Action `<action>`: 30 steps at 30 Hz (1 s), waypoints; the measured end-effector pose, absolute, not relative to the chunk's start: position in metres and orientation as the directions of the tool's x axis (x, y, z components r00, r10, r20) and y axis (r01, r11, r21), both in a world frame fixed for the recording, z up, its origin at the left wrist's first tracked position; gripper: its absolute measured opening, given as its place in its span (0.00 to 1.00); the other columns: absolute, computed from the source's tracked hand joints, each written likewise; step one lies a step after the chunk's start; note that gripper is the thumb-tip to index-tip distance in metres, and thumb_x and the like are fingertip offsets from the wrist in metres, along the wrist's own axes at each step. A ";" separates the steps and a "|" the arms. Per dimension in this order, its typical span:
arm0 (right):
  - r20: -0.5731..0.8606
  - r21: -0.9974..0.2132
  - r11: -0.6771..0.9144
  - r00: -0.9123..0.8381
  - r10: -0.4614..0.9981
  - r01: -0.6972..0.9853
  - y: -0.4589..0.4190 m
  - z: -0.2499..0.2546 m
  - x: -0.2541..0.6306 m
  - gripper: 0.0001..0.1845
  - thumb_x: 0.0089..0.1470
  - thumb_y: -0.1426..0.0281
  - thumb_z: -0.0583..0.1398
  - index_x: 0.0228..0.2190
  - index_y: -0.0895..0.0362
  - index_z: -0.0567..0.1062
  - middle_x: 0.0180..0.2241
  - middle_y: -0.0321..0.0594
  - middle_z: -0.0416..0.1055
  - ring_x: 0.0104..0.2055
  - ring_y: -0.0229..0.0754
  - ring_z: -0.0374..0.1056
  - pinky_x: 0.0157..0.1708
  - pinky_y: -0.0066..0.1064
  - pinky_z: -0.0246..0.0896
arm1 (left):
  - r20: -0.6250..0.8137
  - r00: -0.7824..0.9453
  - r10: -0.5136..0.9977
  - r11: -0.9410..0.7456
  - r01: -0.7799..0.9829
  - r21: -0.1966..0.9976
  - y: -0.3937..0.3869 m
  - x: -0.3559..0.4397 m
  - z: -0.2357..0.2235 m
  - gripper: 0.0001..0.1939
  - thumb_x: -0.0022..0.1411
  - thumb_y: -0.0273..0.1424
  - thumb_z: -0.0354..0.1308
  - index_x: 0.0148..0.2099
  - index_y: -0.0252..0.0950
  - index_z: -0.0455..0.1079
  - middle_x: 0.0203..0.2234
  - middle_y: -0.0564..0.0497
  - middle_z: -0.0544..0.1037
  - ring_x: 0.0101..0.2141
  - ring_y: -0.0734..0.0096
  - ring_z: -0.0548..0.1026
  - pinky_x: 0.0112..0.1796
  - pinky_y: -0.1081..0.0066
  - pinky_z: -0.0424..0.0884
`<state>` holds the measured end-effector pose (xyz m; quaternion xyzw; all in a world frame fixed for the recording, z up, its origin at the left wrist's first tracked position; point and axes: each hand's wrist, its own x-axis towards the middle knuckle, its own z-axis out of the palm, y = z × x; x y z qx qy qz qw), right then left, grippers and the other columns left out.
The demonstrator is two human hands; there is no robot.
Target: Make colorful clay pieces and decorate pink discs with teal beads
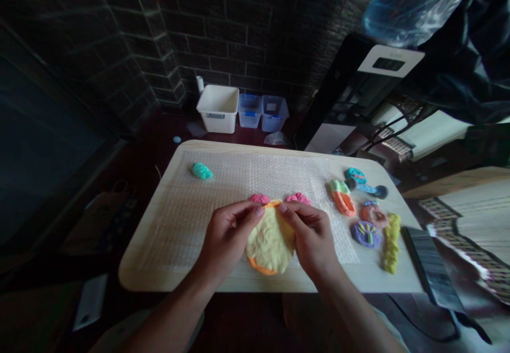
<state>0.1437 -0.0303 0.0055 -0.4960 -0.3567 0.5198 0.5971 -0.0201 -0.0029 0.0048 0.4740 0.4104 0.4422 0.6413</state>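
Note:
A flat yellow clay disc with an orange layer under it lies on a bubble-wrap sheet on a light wooden table. My left hand pinches the disc's upper left edge with thumb and fingers closed. My right hand pinches its upper right edge the same way. Two pink clay pieces sit just beyond the disc's top edge, behind my fingertips.
A teal clay lump lies at the far left of the sheet. Several clay figures sit at the right: an orange-and-green piece, a blue piece, a pink ring, a purple disc, a yellow-green strip. White and clear bins stand on the floor beyond.

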 end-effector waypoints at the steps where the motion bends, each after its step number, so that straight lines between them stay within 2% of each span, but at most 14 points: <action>1: -0.078 -0.970 -0.024 0.218 0.973 -0.241 -0.031 0.007 0.143 0.07 0.53 0.62 0.74 0.31 0.51 0.88 0.26 0.37 0.80 0.27 0.36 0.72 0.28 0.25 0.66 | -0.098 0.275 0.956 0.146 -0.161 0.976 -0.003 -0.020 0.005 0.14 0.66 0.39 0.67 0.48 0.36 0.84 0.35 0.47 0.85 0.35 0.66 0.80 0.35 0.73 0.74; 6: -0.056 -0.979 -0.023 0.156 0.986 -0.202 -0.031 0.009 0.140 0.09 0.53 0.61 0.74 0.34 0.51 0.88 0.27 0.37 0.80 0.27 0.37 0.72 0.28 0.26 0.67 | -0.077 0.224 0.972 0.098 -0.087 0.991 -0.003 -0.020 0.006 0.14 0.65 0.39 0.67 0.46 0.35 0.84 0.35 0.46 0.85 0.35 0.65 0.80 0.35 0.71 0.75; 13: -0.056 -0.975 -0.007 0.210 0.976 -0.223 -0.030 0.007 0.141 0.09 0.56 0.60 0.72 0.34 0.52 0.87 0.29 0.38 0.81 0.30 0.39 0.74 0.31 0.28 0.70 | -0.119 0.325 0.938 0.187 -0.189 0.964 -0.001 -0.017 0.008 0.18 0.63 0.38 0.69 0.51 0.35 0.82 0.40 0.45 0.85 0.40 0.61 0.81 0.39 0.71 0.76; 17: -0.123 -0.964 -0.093 0.105 0.987 -0.247 -0.031 0.012 0.138 0.13 0.49 0.62 0.76 0.36 0.54 0.86 0.32 0.39 0.81 0.29 0.39 0.73 0.28 0.28 0.69 | -0.102 0.321 0.941 0.142 -0.104 0.984 -0.001 -0.019 0.008 0.16 0.62 0.38 0.69 0.48 0.35 0.82 0.35 0.47 0.84 0.35 0.64 0.80 0.33 0.73 0.74; 20: -0.142 -0.963 -0.109 0.122 0.982 -0.248 -0.031 0.010 0.138 0.13 0.47 0.62 0.76 0.34 0.55 0.86 0.29 0.38 0.80 0.27 0.38 0.71 0.26 0.26 0.67 | -0.077 0.323 0.943 0.108 -0.080 0.991 -0.001 -0.018 0.009 0.14 0.64 0.39 0.67 0.47 0.35 0.82 0.35 0.47 0.84 0.34 0.65 0.79 0.33 0.73 0.74; 23: -0.128 -0.969 -0.092 0.145 0.981 -0.231 -0.032 0.006 0.141 0.13 0.50 0.61 0.75 0.36 0.53 0.85 0.30 0.37 0.80 0.29 0.39 0.72 0.29 0.27 0.68 | -0.062 0.331 0.941 0.093 -0.079 0.993 -0.002 -0.017 0.010 0.15 0.66 0.40 0.65 0.48 0.36 0.82 0.37 0.47 0.84 0.34 0.65 0.79 0.35 0.72 0.75; 26: -0.091 -0.979 -0.062 0.142 0.986 -0.195 -0.032 0.004 0.143 0.13 0.56 0.57 0.71 0.37 0.53 0.86 0.32 0.39 0.80 0.31 0.40 0.73 0.31 0.28 0.67 | -0.073 0.305 0.950 0.096 -0.061 0.994 -0.003 -0.018 0.008 0.15 0.66 0.39 0.65 0.49 0.36 0.82 0.37 0.47 0.85 0.36 0.64 0.80 0.37 0.71 0.75; 30: -0.029 -0.994 -0.014 0.140 0.990 -0.108 -0.032 0.007 0.144 0.17 0.58 0.53 0.68 0.34 0.53 0.87 0.31 0.41 0.79 0.32 0.42 0.71 0.30 0.30 0.64 | -0.098 0.310 0.946 0.151 -0.151 0.977 -0.003 -0.020 0.005 0.16 0.68 0.41 0.63 0.49 0.35 0.83 0.37 0.47 0.85 0.37 0.62 0.80 0.40 0.69 0.76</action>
